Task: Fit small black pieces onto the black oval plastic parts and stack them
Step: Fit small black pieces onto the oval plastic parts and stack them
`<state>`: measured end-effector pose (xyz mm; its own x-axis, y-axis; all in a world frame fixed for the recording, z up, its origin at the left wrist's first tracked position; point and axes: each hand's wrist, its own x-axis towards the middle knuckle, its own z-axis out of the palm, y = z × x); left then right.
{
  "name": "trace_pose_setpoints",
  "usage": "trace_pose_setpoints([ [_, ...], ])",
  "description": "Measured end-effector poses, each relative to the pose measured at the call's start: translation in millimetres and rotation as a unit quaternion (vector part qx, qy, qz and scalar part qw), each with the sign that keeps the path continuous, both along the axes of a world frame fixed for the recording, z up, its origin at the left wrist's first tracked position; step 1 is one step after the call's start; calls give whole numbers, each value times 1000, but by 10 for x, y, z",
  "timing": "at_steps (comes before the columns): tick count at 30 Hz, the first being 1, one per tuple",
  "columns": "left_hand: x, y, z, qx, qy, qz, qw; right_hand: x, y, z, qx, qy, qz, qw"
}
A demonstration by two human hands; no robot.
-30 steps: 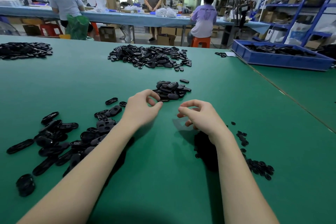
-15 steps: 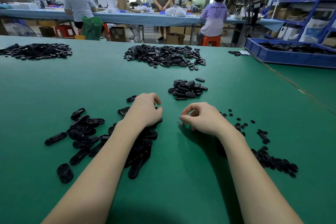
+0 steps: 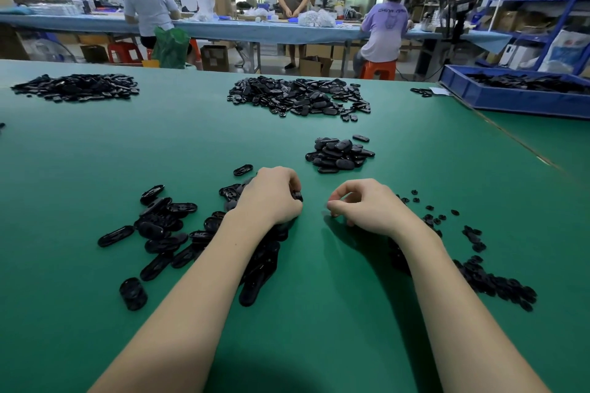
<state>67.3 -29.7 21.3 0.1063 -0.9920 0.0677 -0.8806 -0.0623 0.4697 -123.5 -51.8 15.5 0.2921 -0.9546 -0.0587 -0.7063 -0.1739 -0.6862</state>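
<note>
Since half a second ago, the left hand [image 3: 271, 198] is sinking deeper into the loose oval parts [image 3: 166, 230], fingers curling round one whose end is peeking out at 3 o'clock of the knuckles. Its long axis is hidden. The right hand [image 3: 367, 207], just beside it at 3 o'clock, is pinching fingertips together, perhaps on a small piece; I cannot tell. The finished stack [image 3: 338, 155] is lying at 12 o'clock.

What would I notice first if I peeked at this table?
Two bare arms stretch over a green table. The left hand grips a black oval part in the heap of ovals, and the right hand curls its fingers beside scattered small pieces. A neat pile sits just beyond the hands.
</note>
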Motion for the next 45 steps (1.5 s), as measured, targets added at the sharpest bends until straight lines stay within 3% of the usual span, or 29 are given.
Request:
trace_pose_setpoints([
  [4, -20, 24, 5, -12, -26, 3, 1000, -2, -1, 0, 2, 1, -2, 1000],
  [12, -106, -8, -38, -107, 24, 8, 994, -130, -12, 45, 24, -35, -6, 999],
  [16, -265, -15, -13, -136, 168, -19, 976, -410, -64, 101, -3, -53, -75, 996],
  [20, -369, 20, -67, -32, 381, -28, 924, -698, -100, 95, -58, 10, -171, 984],
  [24, -413, 28, -116, 14, 472, -26, 881, -801, -92, 41, -49, 71, -214, 973],
  [33, -420, 9, -131, 46, 513, -25, 857, -708, -55, 21, -34, 129, -208, 969],
  [45, -395, 40, -81, 46, 515, -27, 856, -716, -36, 17, -55, 94, -246, 963],
])
